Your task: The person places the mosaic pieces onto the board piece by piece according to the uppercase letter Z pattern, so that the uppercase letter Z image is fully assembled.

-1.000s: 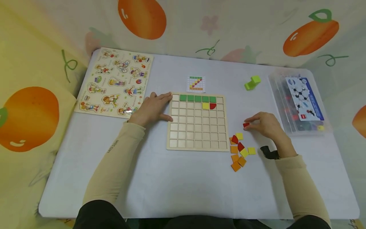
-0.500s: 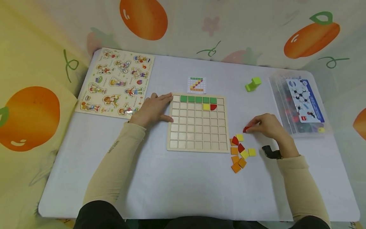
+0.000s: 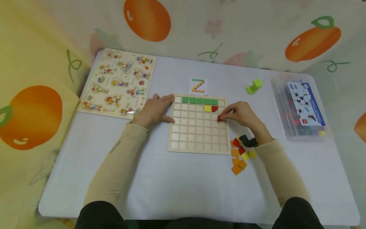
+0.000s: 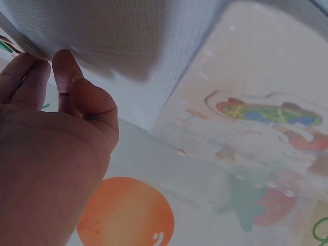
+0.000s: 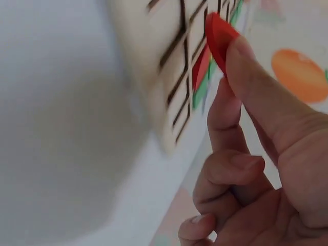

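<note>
1 curved red tile (image 5: 219, 38) pinched in right fingers (image 5: 261, 87); left fingers (image 3: 168, 119) loose, touching gridded wooden board (image 3: 199, 131)

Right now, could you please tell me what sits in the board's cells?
Five green squares, one yellow square and one red piece; anything directly beneath the right fingers is hidden.

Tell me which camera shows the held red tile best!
The right wrist view: the curved red tile looks biggest, pinched by the right hand. The head view shows it tiny, over the grid board; the left wrist view, not at all.
</note>
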The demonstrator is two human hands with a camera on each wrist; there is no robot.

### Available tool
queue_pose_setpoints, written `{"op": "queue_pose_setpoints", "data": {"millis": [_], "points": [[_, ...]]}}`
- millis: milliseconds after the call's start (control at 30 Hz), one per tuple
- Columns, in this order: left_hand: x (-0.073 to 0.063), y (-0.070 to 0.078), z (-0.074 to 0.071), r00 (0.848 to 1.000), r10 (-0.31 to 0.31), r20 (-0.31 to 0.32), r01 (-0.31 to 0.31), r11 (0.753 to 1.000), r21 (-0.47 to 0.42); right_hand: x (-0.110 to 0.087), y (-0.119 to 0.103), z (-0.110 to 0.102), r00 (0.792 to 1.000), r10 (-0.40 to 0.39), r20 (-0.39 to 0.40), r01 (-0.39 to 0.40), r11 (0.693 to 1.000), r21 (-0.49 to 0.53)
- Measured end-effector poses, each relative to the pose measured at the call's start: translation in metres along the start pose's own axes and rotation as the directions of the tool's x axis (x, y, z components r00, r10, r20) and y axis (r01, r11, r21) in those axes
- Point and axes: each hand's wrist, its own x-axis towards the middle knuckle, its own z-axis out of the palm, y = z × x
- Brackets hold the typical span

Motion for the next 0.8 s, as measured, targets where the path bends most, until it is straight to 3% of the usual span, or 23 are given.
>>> {"op": "queue_pose_setpoints", "data": {"millis": [233, 367, 533, 800], "points": [[0.001, -0.002, 0.002, 1.0, -0.014, 0.0, 0.014, 1.0, -0.004, 0.024, -0.021, 0.016, 1.0, 0.013, 0.007, -0.013, 1.0, 0.011], [0.001, -0.002, 0.003, 1.0, -0.012, -0.006, 0.012, 1.0, 0.004, 0.032, -0.028, 0.02, 0.999, -0.005, 0.038, 0.006, 0.999, -0.04], [0.0, 0.0, 0.002, 1.0, -0.019, -0.005, 0.019, 1.0, 0.007, 0.035, -0.035, 0.021, 0.997, 0.003, 0.076, 0.004, 0.995, -0.099], [0.0, 0.002, 0.001, 0.999, -0.034, -0.002, 0.034, 0.999, 0.007, 0.032, -0.037, 0.026, 0.999, 0.006, 0.046, 0.0, 0.993, -0.115]]}}
